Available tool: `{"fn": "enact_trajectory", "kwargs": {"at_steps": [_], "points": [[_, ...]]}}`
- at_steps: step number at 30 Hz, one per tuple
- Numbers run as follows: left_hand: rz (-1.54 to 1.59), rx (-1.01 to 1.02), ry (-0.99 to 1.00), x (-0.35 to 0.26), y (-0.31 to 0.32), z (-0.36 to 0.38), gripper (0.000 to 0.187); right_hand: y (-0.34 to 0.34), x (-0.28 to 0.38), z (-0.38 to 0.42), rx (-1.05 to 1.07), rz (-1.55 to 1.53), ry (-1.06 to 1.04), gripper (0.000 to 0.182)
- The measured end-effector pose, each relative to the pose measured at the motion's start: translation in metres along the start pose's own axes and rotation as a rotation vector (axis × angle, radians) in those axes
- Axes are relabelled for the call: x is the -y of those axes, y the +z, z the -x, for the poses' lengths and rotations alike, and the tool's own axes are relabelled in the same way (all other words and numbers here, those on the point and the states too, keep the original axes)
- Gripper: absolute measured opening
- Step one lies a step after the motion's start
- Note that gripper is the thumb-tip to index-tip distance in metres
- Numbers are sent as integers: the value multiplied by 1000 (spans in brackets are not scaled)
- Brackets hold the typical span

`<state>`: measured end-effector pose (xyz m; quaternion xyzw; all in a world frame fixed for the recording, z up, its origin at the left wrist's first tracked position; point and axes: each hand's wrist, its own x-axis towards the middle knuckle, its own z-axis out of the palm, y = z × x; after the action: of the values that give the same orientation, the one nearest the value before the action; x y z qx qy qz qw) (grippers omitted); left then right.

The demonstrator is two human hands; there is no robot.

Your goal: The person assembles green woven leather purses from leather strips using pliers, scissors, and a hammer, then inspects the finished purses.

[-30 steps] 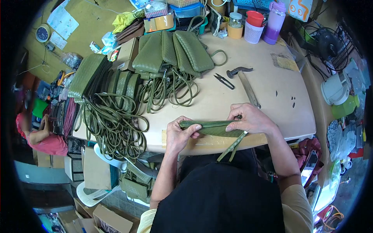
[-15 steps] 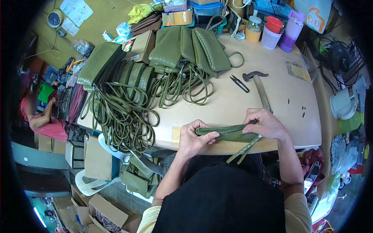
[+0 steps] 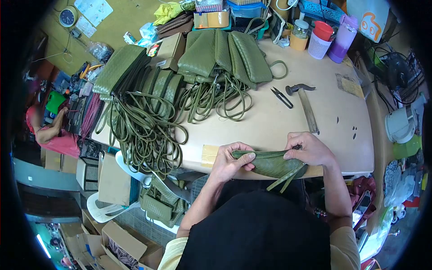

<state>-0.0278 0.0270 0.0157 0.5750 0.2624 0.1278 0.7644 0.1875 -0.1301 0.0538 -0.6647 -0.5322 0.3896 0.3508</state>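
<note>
I hold a flat olive-green woven pouch at the near edge of the beige table, its top edge facing up. My left hand pinches its left end. My right hand grips its right end, where a green strap hangs down over the table edge.
A hammer and thread snips lie beyond my hands. Stacks of green woven pouches and tangled green straps fill the far left of the table. Cups and a purple bottle stand at the back right. Another person sits far left.
The pouch and both hands have come nearer to me, down to the table's front edge, and the pouch has tilted so more of its woven face shows. The view also shifted.
</note>
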Motion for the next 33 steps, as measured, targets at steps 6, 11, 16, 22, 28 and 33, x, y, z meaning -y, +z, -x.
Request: {"fn": "enact_trajectory", "kwargs": {"at_steps": [6, 11, 16, 22, 28, 33], "points": [[196, 92, -62, 7, -6, -1, 17, -4, 20, 7, -26, 46, 11, 18], [474, 208, -59, 5, -10, 0, 14, -5, 29, 12, -47, 106, -95, 22], [351, 187, 12, 2, -9, 4, 18, -6, 30, 12, -57, 95, -63, 22], [64, 67, 176, -8, 3, 12, 40, 3, 17, 8, -444, -161, -6, 16], [33, 9, 153, -1, 12, 5, 43, 10, 31, -3, -522, 211, -245, 30], [102, -20, 125, 6, 14, 0, 42, 37, 51, -22, -384, -11, -182, 27]]}}
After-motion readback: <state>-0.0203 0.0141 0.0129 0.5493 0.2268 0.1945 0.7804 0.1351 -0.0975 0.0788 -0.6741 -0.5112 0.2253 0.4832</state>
